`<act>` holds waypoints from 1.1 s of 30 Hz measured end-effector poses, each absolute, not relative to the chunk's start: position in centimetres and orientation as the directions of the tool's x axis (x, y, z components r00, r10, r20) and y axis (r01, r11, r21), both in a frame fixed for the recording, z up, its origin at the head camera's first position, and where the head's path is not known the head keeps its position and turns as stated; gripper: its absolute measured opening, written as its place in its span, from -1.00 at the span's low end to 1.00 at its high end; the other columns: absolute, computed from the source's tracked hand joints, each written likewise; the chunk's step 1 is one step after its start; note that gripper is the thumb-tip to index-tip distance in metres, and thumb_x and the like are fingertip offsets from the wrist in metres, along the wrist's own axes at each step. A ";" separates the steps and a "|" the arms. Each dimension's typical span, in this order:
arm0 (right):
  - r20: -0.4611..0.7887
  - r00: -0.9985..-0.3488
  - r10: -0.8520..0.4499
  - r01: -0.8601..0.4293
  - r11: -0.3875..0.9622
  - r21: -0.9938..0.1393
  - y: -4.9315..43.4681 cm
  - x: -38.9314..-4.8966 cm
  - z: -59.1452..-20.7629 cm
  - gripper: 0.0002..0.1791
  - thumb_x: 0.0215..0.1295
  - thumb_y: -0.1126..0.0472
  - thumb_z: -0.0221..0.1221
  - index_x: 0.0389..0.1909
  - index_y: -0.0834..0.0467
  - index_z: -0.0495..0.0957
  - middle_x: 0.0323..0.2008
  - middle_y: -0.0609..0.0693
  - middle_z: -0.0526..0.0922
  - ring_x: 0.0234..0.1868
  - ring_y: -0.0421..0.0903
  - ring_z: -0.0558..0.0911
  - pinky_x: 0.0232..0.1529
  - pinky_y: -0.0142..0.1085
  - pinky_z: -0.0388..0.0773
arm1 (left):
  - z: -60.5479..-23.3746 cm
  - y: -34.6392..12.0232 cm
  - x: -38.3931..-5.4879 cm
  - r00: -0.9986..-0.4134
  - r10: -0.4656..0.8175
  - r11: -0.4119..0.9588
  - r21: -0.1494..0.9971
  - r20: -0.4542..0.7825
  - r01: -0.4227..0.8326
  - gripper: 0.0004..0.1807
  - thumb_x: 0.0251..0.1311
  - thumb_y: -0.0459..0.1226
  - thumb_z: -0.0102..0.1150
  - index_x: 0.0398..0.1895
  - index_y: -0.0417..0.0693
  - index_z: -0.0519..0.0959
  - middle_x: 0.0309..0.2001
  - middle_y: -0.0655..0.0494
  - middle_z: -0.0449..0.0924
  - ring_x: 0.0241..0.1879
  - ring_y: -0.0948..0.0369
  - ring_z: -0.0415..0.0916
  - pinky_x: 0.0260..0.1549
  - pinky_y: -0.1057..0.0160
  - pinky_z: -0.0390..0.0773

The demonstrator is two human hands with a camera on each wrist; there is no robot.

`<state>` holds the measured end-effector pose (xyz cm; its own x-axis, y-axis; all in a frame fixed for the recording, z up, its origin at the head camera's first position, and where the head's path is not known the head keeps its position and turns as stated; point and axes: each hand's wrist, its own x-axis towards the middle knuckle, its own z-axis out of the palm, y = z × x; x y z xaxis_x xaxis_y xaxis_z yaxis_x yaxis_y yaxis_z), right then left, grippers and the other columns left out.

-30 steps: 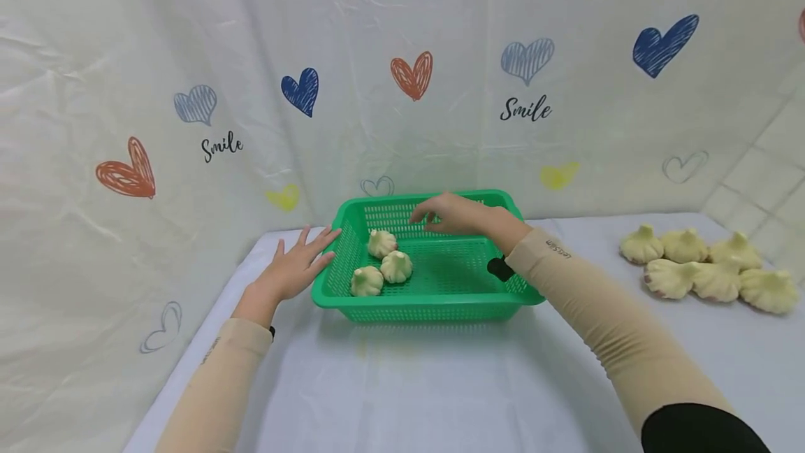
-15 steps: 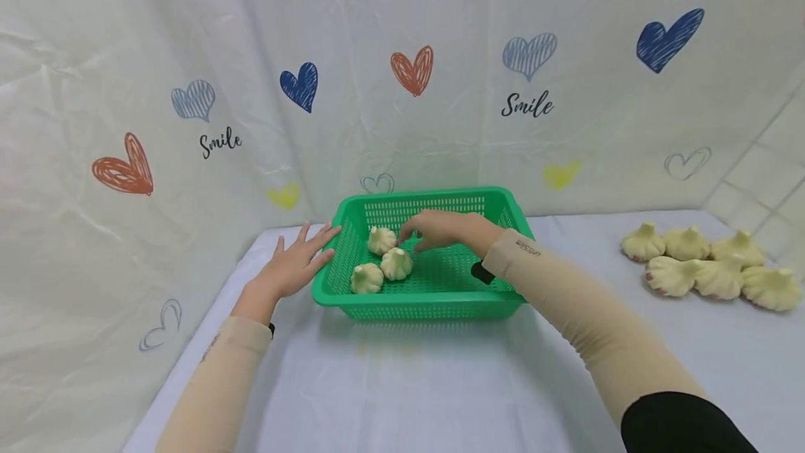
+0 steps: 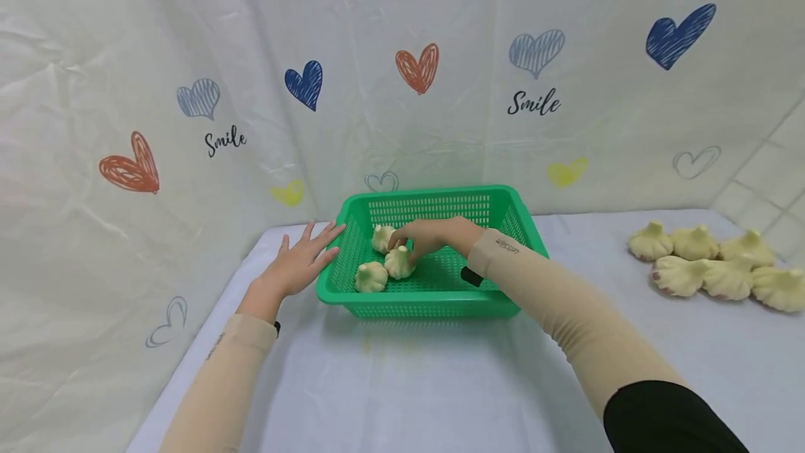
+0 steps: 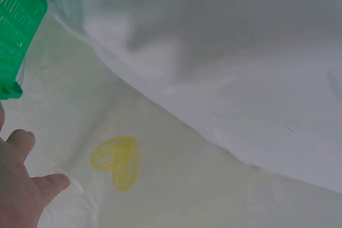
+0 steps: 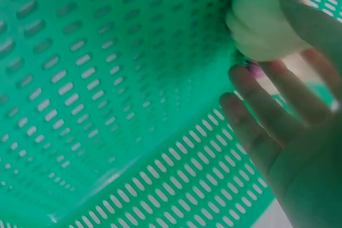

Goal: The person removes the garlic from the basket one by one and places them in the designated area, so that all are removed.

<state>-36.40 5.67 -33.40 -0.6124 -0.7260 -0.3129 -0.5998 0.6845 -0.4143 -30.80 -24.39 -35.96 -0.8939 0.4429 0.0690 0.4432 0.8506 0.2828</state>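
Inside the green plastic basket [image 3: 434, 303], three garlic bulbs lie together at the left end. My right hand [image 3: 430, 235] reaches in from the right and grips the middle garlic bulb [image 3: 399, 264], thumb on one side and fingers on the other. The right wrist view shows the thumb against that pale bulb [image 5: 262, 17], with several fingers spread below it. Beside it sit another bulb [image 3: 371, 277] nearer the front and one [image 3: 381, 238] behind, partly covered by the fingers. My left hand [image 3: 294, 268], fingers spread, touches the basket's left rim with its fingertips.
Several more garlic bulbs [image 3: 717, 261] lie in two rows on the right of the white-covered table [image 3: 402, 383]. A pale curtain [image 3: 352, 131] printed with hearts hangs directly behind the basket. White tiles [image 3: 770, 173] show at the far right.
My right hand has moved left and down inside the basket, from above its middle to the middle garlic bulb, and closed round it. My left hand has stayed at the rim.
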 end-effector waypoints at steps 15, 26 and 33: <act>-0.282 -0.632 -0.721 -0.593 0.685 -0.422 5.6 -36.2 -33.9 -0.41 0.41 0.24 0.31 0.42 0.18 0.42 0.44 0.13 0.37 0.48 0.13 0.30 0.32 -0.11 0.44 | -36.1 -24.4 -30.8 -0.899 0.433 0.848 0.308 0.069 0.432 -0.33 0.62 0.16 -0.33 0.68 0.25 0.00 0.65 0.15 -0.08 0.62 -0.10 -0.42 0.37 -0.47 -0.46; -0.275 -0.655 -0.703 -0.564 0.698 -0.441 6.3 -36.1 -33.6 -0.46 0.41 0.22 0.32 0.37 0.16 0.46 0.33 0.18 0.46 0.37 0.13 0.43 0.18 -0.16 0.54 | -36.1 -24.0 -30.9 -0.898 0.436 0.845 0.315 0.061 0.432 -0.33 0.62 0.16 -0.33 0.68 0.26 0.00 0.65 0.15 -0.09 0.62 -0.07 -0.44 0.38 -0.46 -0.46; -0.234 -0.656 -0.718 -0.556 0.669 -0.493 7.4 -35.8 -33.3 -0.45 0.39 0.26 0.32 0.36 0.18 0.44 0.23 0.21 0.50 0.14 0.13 0.62 0.07 -0.18 0.62 | -36.1 -24.3 -31.0 -0.899 0.434 0.849 0.303 0.066 0.432 -0.34 0.63 0.15 -0.32 0.68 0.26 0.00 0.64 0.15 -0.07 0.62 -0.10 -0.43 0.37 -0.46 -0.48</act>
<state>-35.80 7.37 -33.26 -0.6555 -0.7179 -0.2343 -0.5562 0.6689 -0.4932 -30.98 -24.34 -36.12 -0.8987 0.4335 0.0658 0.4319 0.8494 0.3033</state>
